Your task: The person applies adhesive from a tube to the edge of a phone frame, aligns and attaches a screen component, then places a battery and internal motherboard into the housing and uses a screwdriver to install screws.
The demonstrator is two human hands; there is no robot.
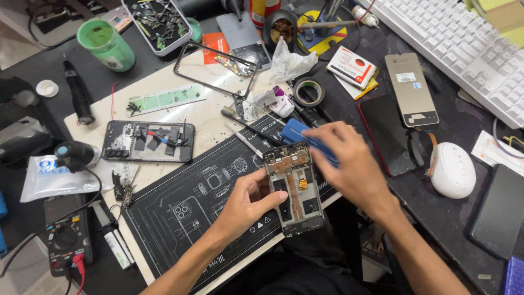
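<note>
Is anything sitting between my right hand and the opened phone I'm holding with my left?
Nothing visible. The right hand, with a blue tool under its fingers, sits right beside the opened phone, which the left hand steadies from the other side.

The right hand [349, 164] hides most of the blue tool [297, 133].

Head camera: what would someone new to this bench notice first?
The eye lands on the opened phone at the centre, its insides bared, held by the left hand over the dark work mat. The right hand reaches across its top edge beside a blue tool. A second stripped phone lies to the left, and a white keyboard fills the top right corner.
</note>
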